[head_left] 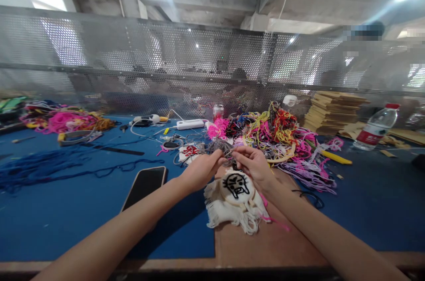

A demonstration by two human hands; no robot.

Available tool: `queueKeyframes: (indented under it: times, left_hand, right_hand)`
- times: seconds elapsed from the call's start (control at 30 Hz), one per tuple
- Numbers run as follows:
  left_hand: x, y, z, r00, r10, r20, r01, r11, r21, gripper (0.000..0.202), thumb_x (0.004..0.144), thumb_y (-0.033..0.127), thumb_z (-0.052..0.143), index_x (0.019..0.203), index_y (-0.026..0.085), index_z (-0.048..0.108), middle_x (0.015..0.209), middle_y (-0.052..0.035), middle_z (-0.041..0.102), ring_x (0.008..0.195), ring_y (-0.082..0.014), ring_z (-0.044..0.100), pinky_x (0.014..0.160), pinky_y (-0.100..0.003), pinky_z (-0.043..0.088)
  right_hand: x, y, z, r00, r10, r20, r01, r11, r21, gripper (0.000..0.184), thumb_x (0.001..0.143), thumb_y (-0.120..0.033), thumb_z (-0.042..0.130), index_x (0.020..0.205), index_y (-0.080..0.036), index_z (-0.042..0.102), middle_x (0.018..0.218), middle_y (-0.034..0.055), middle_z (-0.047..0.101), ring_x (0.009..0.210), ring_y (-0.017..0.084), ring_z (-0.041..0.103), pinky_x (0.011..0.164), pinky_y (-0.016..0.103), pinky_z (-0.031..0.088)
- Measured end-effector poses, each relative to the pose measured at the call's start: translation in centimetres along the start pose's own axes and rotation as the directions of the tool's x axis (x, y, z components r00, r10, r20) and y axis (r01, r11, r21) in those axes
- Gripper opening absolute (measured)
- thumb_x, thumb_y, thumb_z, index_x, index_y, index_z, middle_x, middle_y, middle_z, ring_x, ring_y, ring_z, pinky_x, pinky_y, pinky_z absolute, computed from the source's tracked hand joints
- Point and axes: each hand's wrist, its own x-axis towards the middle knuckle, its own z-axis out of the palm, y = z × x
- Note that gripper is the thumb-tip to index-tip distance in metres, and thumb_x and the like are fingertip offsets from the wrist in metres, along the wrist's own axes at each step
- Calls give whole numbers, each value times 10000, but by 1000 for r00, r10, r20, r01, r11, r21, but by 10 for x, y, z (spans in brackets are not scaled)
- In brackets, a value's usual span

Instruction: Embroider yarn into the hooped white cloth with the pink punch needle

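Observation:
Both hands are raised close together above an embroidery hoop. My left hand (204,169) is closed in a pinch on grey yarn (219,145). Facing it, my right hand (255,165) pinches the same grey yarn, fingertips almost meeting the left ones. The tangle of grey strands spreads just behind the fingers. Below them lies the embroidery hoop (238,204), holding white cloth (217,216) with frayed edges and a black stitched face design (236,185). Pink strands (274,221) trail out from beneath the cloth.
A phone (144,187) lies left of the hoop. Behind the hands rises a heap of coloured yarn (265,128), with a power strip (190,124) to its left. A water bottle (376,128) and stacked brown paper (332,110) stand right. Blue yarn (40,165) covers the left side.

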Motion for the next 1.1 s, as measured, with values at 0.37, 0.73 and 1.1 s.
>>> queueKeyframes:
  times: [0.37,0.73,1.1]
  left_hand:
    - [1,0,1,1000,1,1,-1,1000,23,245,912,353,242,855,183,408,589,11,554,510,-139,520,472,-223,283]
    - [1,-3,3,1000,22,-10,-20,991,134,228,909,352,270,887,176,413,613,-7,587,527,-154,554,452,-221,257]
    - [1,0,2,1000,3,15,-6,981,196,231,908,355,275,911,172,415,648,-29,628,579,-190,604,467,-222,309]
  right_hand:
    - [-2,4,0,1000,4,31,-4,1000,25,252,580,-305,735,753,-155,630,452,-51,546,363,34,436,350,137,285]
    - [-6,1,3,1000,1,-7,-2,997,-74,286,583,-366,713,715,-146,587,400,-59,506,290,21,325,287,145,210]
    - [-7,2,3,1000,-9,9,10,992,-129,284,616,-378,673,751,-162,548,424,-83,446,330,28,326,310,147,212]
